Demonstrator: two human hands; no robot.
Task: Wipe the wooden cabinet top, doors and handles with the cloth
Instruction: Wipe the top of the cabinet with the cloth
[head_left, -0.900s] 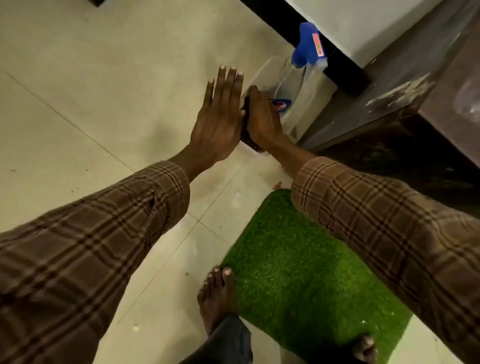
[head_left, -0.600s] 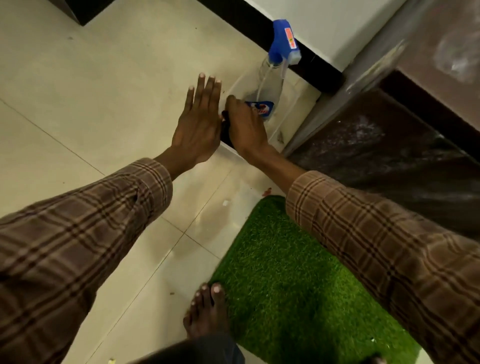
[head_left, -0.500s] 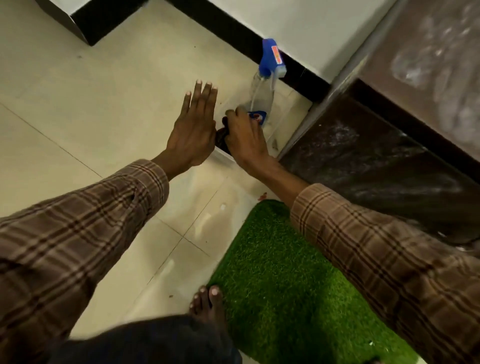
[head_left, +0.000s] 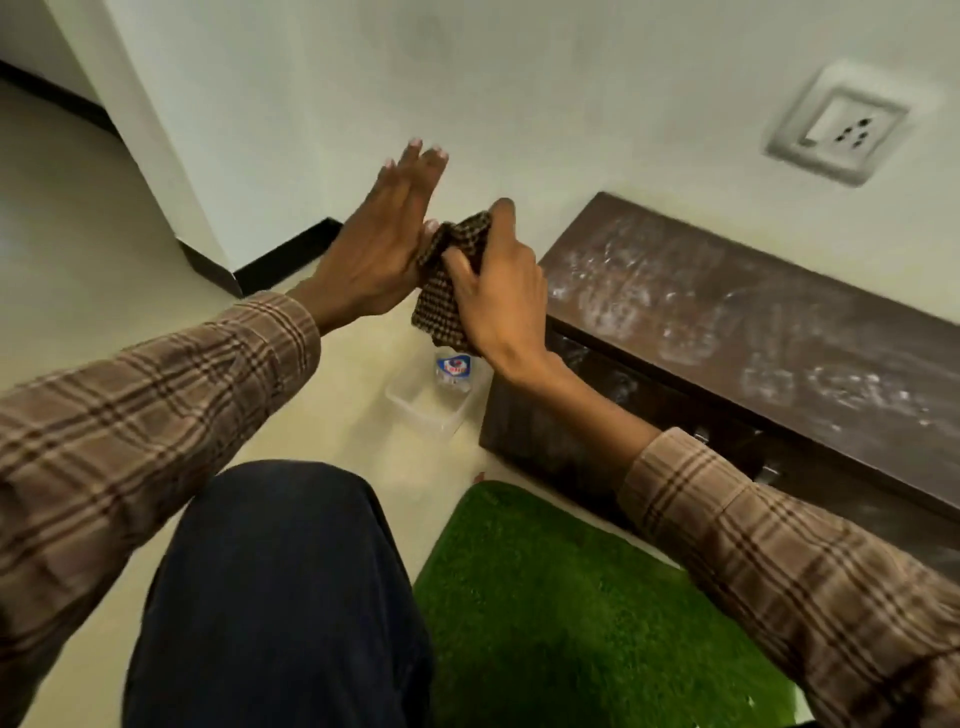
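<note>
A low dark wooden cabinet (head_left: 727, 317) stands against the white wall at the right, its top streaked with pale smears. My right hand (head_left: 496, 291) grips a brown checked cloth (head_left: 447, 291) in the air just left of the cabinet's left end. My left hand (head_left: 382, 244) is flat with straight fingers, its palm against the cloth's left side. The cabinet's front is mostly hidden behind my right arm.
A clear plastic tub (head_left: 426, 400) holding a spray bottle (head_left: 454, 371) sits on the tiled floor below my hands, next to the cabinet. A green grass mat (head_left: 571, 613) lies in front. My knee (head_left: 280, 571) is raised. A wall socket (head_left: 839, 127) is above the cabinet.
My right hand has lifted the cloth out of the tub on the floor. Both hands have risen to cabinet height, and the view has tilted up to show the wall and cabinet top.
</note>
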